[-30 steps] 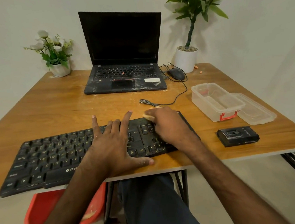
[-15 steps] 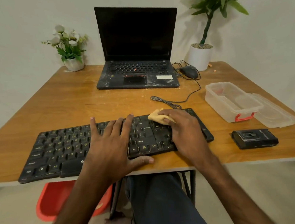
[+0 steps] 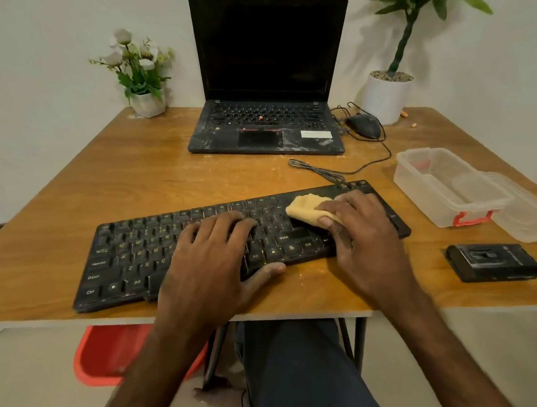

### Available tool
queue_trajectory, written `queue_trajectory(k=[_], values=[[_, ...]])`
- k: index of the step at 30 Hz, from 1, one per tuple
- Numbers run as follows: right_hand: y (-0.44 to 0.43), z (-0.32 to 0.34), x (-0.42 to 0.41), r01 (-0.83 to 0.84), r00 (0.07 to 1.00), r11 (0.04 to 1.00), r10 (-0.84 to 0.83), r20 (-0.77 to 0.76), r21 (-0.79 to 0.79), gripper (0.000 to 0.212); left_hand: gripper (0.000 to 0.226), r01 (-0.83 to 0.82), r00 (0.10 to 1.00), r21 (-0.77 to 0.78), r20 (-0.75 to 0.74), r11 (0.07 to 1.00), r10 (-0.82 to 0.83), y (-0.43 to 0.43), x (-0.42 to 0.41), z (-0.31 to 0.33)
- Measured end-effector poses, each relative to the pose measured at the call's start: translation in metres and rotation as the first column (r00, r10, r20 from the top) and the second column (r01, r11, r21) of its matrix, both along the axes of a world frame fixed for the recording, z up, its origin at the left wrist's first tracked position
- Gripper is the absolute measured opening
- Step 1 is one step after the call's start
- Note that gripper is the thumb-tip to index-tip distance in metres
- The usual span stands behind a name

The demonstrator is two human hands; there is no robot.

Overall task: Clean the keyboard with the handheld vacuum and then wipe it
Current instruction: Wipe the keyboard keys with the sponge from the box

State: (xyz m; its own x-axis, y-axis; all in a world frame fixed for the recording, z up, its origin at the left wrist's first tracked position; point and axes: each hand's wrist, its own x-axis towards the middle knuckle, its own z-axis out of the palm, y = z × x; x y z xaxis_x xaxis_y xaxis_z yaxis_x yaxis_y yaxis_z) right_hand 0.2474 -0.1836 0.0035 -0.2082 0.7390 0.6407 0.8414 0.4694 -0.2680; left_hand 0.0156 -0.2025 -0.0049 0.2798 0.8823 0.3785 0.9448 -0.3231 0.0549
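Our black keyboard (image 3: 130, 259) lies along the near edge of the wooden desk (image 3: 163, 186), slightly askew, with its right end farther from us. Our left hand (image 3: 208, 266) rests flat on the middle keys. Its fingers (image 3: 227, 222) are laid out loosely side by side, and the thumb sits against the keyboard's front edge. Our right hand (image 3: 363, 244) covers the keyboard's right end and holds a tan cloth (image 3: 306, 210) down on the keys. Its fingers (image 3: 341, 202) lie on top of the cloth, and the thumb pinches it from the near side.

To the right of the keyboard, apart from it, lies a flat black gadget (image 3: 493, 262); we cannot tell what it is. Beyond it stands a clear plastic box (image 3: 446, 189) with its lid (image 3: 534, 214) just beside it. At the back of the desk an open laptop (image 3: 266, 75) with a dark screen stands between a small flower pot (image 3: 148, 103) and a potted plant (image 3: 385, 97). A wired mouse (image 3: 362, 125) sits beside the laptop.
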Motion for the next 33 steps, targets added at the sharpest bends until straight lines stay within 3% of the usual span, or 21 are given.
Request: queue_trajectory(k=[3, 8, 11, 16, 21, 28, 33], values=[[-0.006, -0.003, -0.003, 0.002, 0.992, 1.0, -0.001, 0.124, -0.01, 0.028, 0.081, 0.0, 1.0, -0.006, 0.029, 1.0, 0.0, -0.002, 0.0, 0.001], [-0.024, -0.008, -0.015, -0.138, 0.987, 0.99, 0.135, 0.085, 0.033, 0.025, 0.081, -0.001, 1.0, 0.0, 0.005, 1.0, 0.001, 0.0, 0.001, 0.001], [-0.027, -0.005, -0.025, -0.263, 0.94, 0.965, 0.256, 0.227, 0.001, 0.028, 0.082, 0.017, 1.0, -0.002, 0.003, 1.0, -0.017, 0.0, -0.001, 0.001], [-0.021, 0.005, 0.001, -0.279, 0.884, 0.96, 0.267, 0.383, -0.025, 0.032, 0.08, 0.017, 1.0, 0.003, -0.005, 1.0, -0.017, 0.0, -0.002, 0.001], [-0.022, 0.009, 0.008, -0.176, 0.931, 0.984, 0.161, 0.326, 0.017, 0.031, 0.077, 0.017, 1.0, 0.004, -0.018, 1.0, -0.016, -0.001, 0.0, 0.003], [-0.026, 0.001, -0.016, -0.296, 0.882, 0.954, 0.291, 0.37, -0.043, 0.039, 0.074, 0.053, 0.998, 0.009, -0.026, 0.999, -0.052, -0.001, -0.002, 0.002], [-0.028, 0.001, 0.013, -0.169, 0.952, 0.985, 0.168, 0.257, -0.018, 0.036, 0.072, 0.026, 0.999, 0.006, -0.036, 1.0, -0.026, -0.002, 0.0, 0.004]])
